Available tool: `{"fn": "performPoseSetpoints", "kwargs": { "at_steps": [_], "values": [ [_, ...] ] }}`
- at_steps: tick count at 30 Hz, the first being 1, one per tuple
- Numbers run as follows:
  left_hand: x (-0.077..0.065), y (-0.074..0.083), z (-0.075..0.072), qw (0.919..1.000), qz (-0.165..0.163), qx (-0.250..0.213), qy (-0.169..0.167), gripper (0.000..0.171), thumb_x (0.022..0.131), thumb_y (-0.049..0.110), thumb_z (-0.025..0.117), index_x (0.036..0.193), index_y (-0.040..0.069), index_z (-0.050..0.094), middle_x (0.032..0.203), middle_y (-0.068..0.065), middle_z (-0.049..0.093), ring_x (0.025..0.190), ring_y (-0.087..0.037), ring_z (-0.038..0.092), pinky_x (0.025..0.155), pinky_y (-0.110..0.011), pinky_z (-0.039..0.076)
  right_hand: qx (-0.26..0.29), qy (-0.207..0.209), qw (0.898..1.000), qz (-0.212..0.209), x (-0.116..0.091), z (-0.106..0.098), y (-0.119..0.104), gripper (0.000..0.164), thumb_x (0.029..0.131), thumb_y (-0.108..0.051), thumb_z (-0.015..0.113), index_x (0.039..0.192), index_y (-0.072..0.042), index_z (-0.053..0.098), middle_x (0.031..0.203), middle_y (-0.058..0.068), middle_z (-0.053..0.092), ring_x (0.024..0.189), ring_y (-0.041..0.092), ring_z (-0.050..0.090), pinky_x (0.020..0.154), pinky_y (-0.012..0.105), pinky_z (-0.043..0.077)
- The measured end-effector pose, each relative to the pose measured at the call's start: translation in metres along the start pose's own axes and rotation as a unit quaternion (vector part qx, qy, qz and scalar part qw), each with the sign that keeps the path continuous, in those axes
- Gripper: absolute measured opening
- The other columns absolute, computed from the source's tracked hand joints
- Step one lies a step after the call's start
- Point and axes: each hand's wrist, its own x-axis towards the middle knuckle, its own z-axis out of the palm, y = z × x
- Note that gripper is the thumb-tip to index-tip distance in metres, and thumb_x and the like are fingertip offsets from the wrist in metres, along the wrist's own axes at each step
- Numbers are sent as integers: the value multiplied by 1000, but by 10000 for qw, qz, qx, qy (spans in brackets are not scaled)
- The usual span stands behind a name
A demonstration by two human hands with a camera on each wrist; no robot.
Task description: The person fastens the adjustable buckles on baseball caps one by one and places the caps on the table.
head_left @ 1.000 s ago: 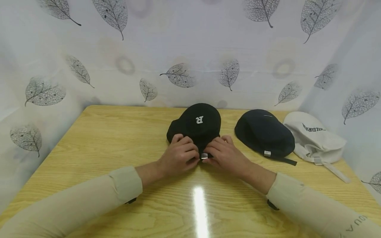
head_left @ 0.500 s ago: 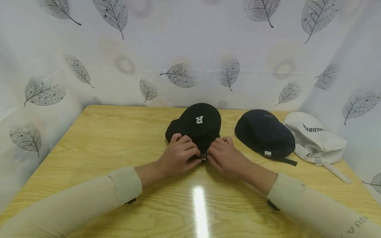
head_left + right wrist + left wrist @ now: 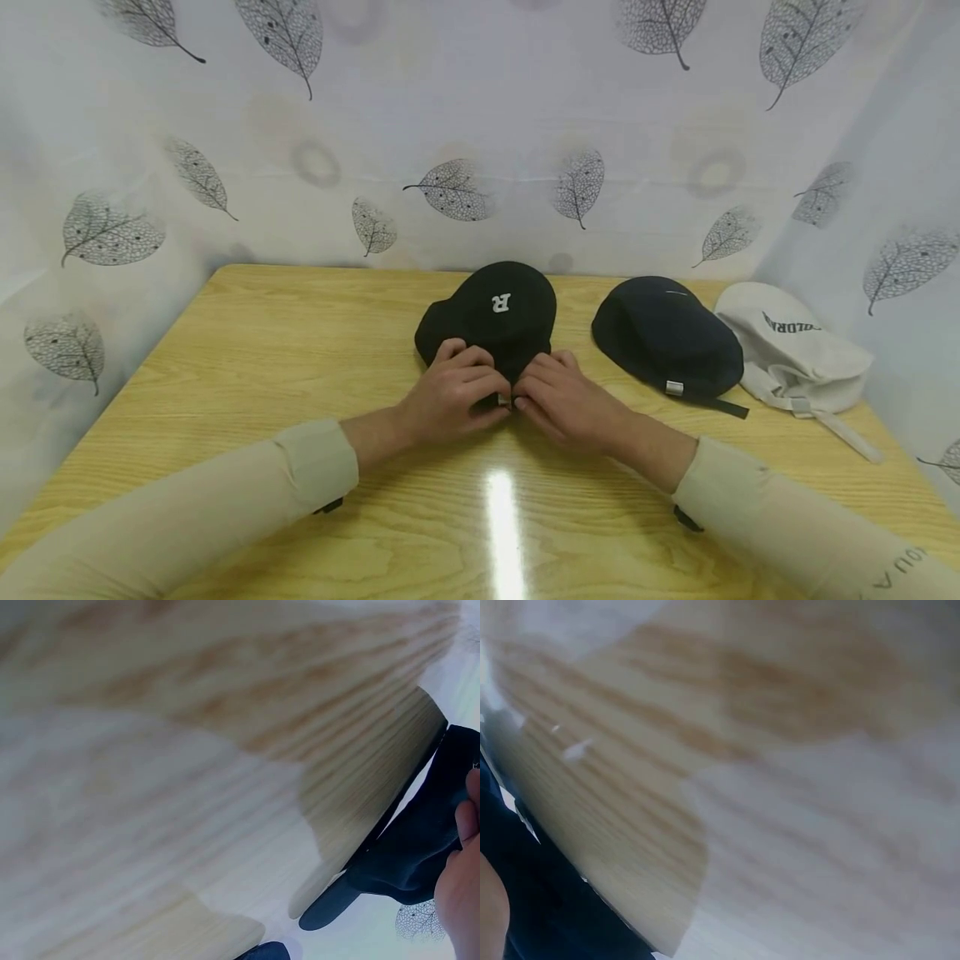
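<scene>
A black cap (image 3: 517, 292) with a white letter R lies towards the back of the wooden table, its strap end facing me. At that strap, my left hand (image 3: 453, 396) pinches the small metal buckle (image 3: 503, 400), which its fingers partly cover. Close beside it, my right hand (image 3: 570, 404) pinches the strap with its fingertips nearly touching the left ones. The strap itself is mostly hidden by both hands. Dark cap fabric (image 3: 412, 832) appears beside the right fingers (image 3: 466, 819) in the right wrist view. Only a corner of the cap (image 3: 547, 900) shows in the left wrist view.
To the right lies a navy cap (image 3: 660, 333) with its buckle and loose strap towards me. A white cap (image 3: 802, 342) with dark lettering touches it, its strap trailing near the table's right edge. A leaf-print cloth (image 3: 495, 108) hangs behind the table (image 3: 262, 350).
The buckle has shifted slightly left and is now more covered by the left fingers. My right fingertips have moved left along the strap towards the left hand. The other caps have not moved.
</scene>
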Motion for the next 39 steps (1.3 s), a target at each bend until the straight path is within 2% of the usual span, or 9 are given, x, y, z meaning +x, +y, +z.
{"fn": "performPoseSetpoints", "kwargs": {
  "at_steps": [5, 19, 33, 37, 39],
  "values": [
    [1, 1, -1, 10000, -94, -13, 30, 15, 79, 24, 84, 87, 18, 73, 84, 9, 71, 89, -15, 58, 84, -38, 36, -121, -53, 9997, 192, 0, -1, -1, 13, 103, -22, 53, 99, -15, 63, 96, -3, 62, 91, 16, 51, 84, 38, 35],
    [2, -1, -2, 9996, 77, 77, 270, 19, 75, 23, 88, 91, 17, 79, 88, 7, 74, 88, -16, 60, 83, -38, 41, -490, -20, 9971, 580, 3, -4, -3, 8, 97, -18, 58, 92, -14, 63, 89, -2, 61, 87, 18, 51, 85, 42, 34],
    [3, -2, -3, 9998, 17, 53, 214, 13, 76, 19, 86, 86, 16, 78, 85, 5, 73, 83, -16, 60, 79, -31, 49, -1026, 448, 9916, 641, 4, -1, 1, 9, 89, -15, 62, 81, -13, 62, 78, -1, 58, 76, 19, 50, 77, 42, 34],
    [2, -3, -3, 9998, 35, 31, 213, 14, 76, 18, 86, 86, 14, 78, 85, 4, 73, 82, -16, 60, 78, -30, 50, -1018, 513, 9913, 653, 4, -2, 1, 6, 88, -17, 66, 86, -12, 64, 83, 0, 61, 79, 19, 53, 78, 43, 36],
    [2, -4, -2, 9997, 46, 30, 228, 14, 76, 18, 87, 86, 14, 78, 85, 4, 73, 82, -16, 61, 78, -30, 51, -930, 563, 9921, 619, 4, -2, 0, 12, 86, -20, 71, 92, -12, 65, 88, 0, 63, 83, 19, 55, 80, 43, 37]
  ]
}}
